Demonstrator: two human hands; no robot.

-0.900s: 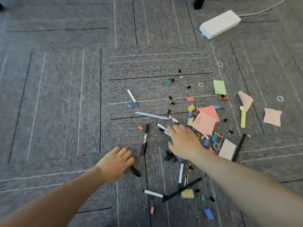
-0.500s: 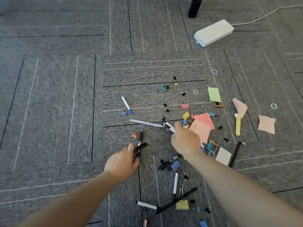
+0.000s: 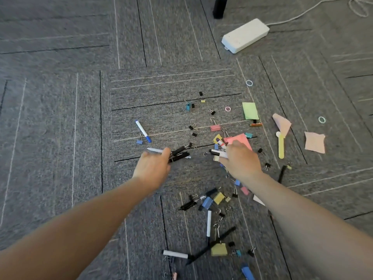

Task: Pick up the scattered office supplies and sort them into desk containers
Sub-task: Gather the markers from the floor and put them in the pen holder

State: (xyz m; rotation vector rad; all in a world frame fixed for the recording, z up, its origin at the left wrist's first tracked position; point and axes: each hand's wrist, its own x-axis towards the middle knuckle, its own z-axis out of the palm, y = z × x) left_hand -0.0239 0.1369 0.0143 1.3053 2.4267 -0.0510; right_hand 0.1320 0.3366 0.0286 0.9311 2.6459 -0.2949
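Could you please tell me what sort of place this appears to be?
Probably an office floor: grey carpet tiles with line patterns, a white power strip with its cord beside a dark furniture leg, and scattered pens, binder clips and sticky notes.

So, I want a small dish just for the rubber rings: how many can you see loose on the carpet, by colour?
White ring: 1
Pink ring: 1
Teal ring: 1
Total in view: 3
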